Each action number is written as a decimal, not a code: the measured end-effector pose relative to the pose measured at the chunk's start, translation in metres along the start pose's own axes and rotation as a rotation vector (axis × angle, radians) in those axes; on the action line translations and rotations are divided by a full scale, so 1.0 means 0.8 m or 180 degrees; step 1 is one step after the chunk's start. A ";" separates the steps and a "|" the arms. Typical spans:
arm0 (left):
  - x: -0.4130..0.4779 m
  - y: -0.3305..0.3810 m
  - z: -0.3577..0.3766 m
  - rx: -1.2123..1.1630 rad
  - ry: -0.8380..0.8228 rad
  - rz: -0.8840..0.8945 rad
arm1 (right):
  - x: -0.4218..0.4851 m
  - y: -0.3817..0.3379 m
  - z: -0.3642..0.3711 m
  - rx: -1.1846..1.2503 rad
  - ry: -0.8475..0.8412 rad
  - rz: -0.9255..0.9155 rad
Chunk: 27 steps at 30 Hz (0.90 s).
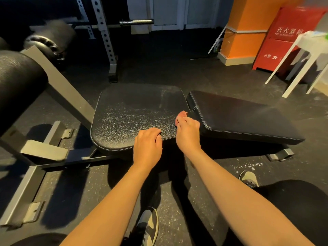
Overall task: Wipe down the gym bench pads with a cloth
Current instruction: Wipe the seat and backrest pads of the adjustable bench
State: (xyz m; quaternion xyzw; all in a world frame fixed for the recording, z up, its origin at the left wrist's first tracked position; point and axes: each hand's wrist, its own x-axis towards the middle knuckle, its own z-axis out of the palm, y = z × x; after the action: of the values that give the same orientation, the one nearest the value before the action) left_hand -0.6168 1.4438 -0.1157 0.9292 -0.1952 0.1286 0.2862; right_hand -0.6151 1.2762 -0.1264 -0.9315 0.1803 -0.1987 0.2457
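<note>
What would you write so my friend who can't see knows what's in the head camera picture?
A person's right hand holds a pink cloth at the gap between a gym bench's two black pads, the seat pad and the back pad. The left hand rests on the seat pad's near edge. A white stool and red cabinet stand beyond.

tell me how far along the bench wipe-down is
Done: nothing clearly; the seat pad shows pale smears on its far side. In hand: right hand grips the pink cloth at that pad's right edge, left hand rests on its near edge. Left: back pad, probably the roller pad.
</note>
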 end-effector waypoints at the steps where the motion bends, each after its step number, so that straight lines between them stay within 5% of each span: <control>1: 0.005 0.001 0.001 0.0015 -0.0020 -0.0016 | 0.004 -0.003 0.007 0.0073 -0.0142 -0.0068; 6: 0.036 0.012 0.012 0.0059 -0.0078 -0.0128 | 0.005 -0.013 0.009 0.0483 -0.0590 -0.1069; 12: 0.029 0.009 0.027 0.0382 0.0056 -0.0059 | 0.054 0.014 -0.003 0.0176 -0.0457 -0.0077; 18: 0.043 0.021 0.031 0.0399 0.0080 -0.0173 | 0.028 0.013 0.011 0.0426 -0.0537 -0.1084; 24: 0.030 0.014 0.031 0.0519 0.0012 0.0137 | 0.028 0.039 0.008 0.0297 -0.0146 -0.0022; 27: 0.032 0.017 0.025 0.0131 -0.0006 0.0022 | 0.000 -0.003 0.013 0.0165 -0.0283 -0.0711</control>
State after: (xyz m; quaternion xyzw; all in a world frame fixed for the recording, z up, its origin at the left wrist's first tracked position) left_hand -0.5977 1.4143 -0.1165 0.9344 -0.1959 0.1328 0.2664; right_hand -0.6096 1.2824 -0.1333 -0.9470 0.0591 -0.1879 0.2538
